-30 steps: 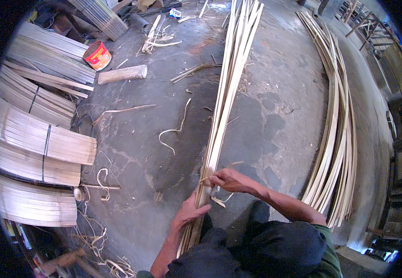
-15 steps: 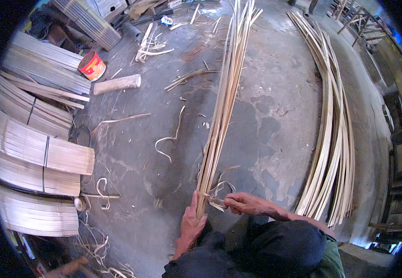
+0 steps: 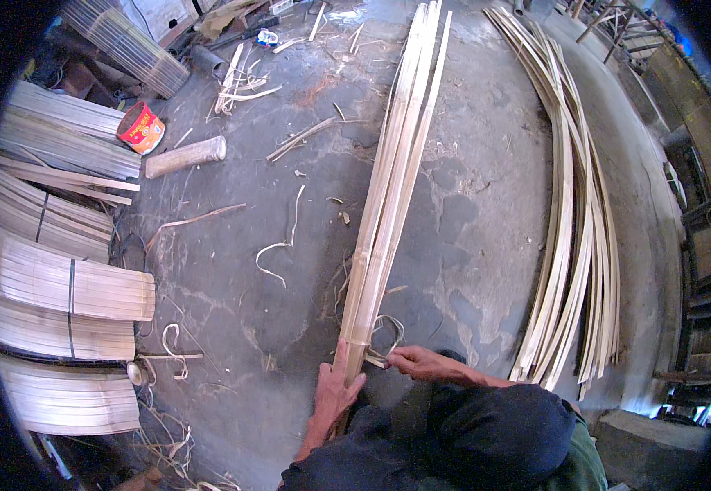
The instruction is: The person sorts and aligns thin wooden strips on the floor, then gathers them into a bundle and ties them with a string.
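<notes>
A long bundle of pale bamboo strips (image 3: pixel 381 196) stretches from between my knees far across the floor. My left hand (image 3: pixel 336 396) is wrapped round its near end, with the thumb on the right side and the forefinger along the left. A thin, curling bamboo tie (image 3: pixel 399 331) goes around the bundle just beyond that hand. To the right of the bundle, my right hand (image 3: pixel 414 362) pinches the tie's loose end close to the strips. Part of the tie is hidden behind the bundle and in my fingers.
Another pile of long bamboo strips (image 3: pixel 572 213) lies along the right. At the left are stacked slat bundles (image 3: pixel 69 290), a red-and-orange tub (image 3: pixel 141 129) and a short wooden log (image 3: pixel 186 157). Curled offcuts (image 3: pixel 241 86) are scattered on the concrete floor.
The bundle has turned about its length and shows a wider, flatter face. My right hand has come closer to it with the tie. The view has shifted slightly.
</notes>
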The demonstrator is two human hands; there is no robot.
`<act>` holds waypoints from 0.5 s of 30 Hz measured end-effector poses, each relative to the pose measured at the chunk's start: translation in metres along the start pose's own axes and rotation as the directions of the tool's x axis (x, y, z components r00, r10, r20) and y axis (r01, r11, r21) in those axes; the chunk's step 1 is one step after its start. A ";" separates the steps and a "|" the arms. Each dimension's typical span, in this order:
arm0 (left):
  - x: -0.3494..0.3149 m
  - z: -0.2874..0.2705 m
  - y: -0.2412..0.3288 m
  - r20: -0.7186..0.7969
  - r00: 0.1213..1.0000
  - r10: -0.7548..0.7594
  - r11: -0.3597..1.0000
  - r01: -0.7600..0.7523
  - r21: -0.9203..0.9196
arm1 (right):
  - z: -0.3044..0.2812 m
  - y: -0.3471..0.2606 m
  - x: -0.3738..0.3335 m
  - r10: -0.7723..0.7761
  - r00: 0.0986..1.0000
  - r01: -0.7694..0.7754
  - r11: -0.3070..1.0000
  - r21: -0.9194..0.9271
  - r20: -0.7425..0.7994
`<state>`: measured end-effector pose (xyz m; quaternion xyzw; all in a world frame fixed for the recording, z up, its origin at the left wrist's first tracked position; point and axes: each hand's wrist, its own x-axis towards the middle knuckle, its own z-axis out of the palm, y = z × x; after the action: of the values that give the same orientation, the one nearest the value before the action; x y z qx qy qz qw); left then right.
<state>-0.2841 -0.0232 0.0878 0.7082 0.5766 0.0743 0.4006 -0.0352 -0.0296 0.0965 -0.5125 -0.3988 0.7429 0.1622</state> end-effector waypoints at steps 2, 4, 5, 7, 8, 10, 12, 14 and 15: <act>0.003 -0.005 -0.005 0.019 0.996 -0.085 0.988 0.086 -0.130 | -0.004 -0.007 -0.001 0.090 0.996 -0.090 0.996 0.009 0.019; 0.009 -0.021 0.004 0.068 0.970 -0.235 0.935 0.244 -0.257 | -0.011 -0.005 0.000 0.111 0.992 -0.104 0.990 -0.100 0.065; 0.014 -0.020 -0.004 0.137 0.968 -0.208 0.931 0.239 -0.275 | -0.017 0.009 0.007 0.021 0.998 -0.011 0.989 -0.150 0.067; 0.021 -0.009 -0.027 0.294 0.942 -0.160 0.912 0.255 -0.322 | -0.023 0.047 0.019 -0.131 0.988 0.148 0.961 -0.233 0.085; 0.023 -0.014 -0.021 0.330 0.920 -0.211 0.834 0.346 -0.430 | -0.024 0.032 0.015 -0.083 0.996 0.069 0.925 -0.373 -0.021; 0.020 -0.008 -0.026 0.315 0.933 -0.174 0.839 0.308 -0.448 | -0.036 -0.003 0.014 -0.063 0.984 -0.026 0.869 -0.494 -0.164; 0.020 -0.006 -0.024 0.341 0.928 -0.152 0.832 0.306 -0.462 | -0.034 -0.029 0.006 -0.162 0.965 0.035 0.860 -0.510 -0.208; 0.019 -0.014 -0.016 0.387 0.906 -0.169 0.814 0.350 -0.463 | -0.016 -0.053 0.003 -0.356 0.915 0.203 0.814 -0.545 -0.191; 0.020 -0.012 -0.018 0.396 0.904 -0.160 0.781 0.362 -0.509 | -0.005 -0.058 0.004 -0.358 0.929 0.262 0.812 -0.522 -0.091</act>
<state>-0.2981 -0.0001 0.0771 0.4692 0.5453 0.0662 0.6915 -0.0418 0.0114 0.1371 -0.5313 -0.6395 0.5260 0.1793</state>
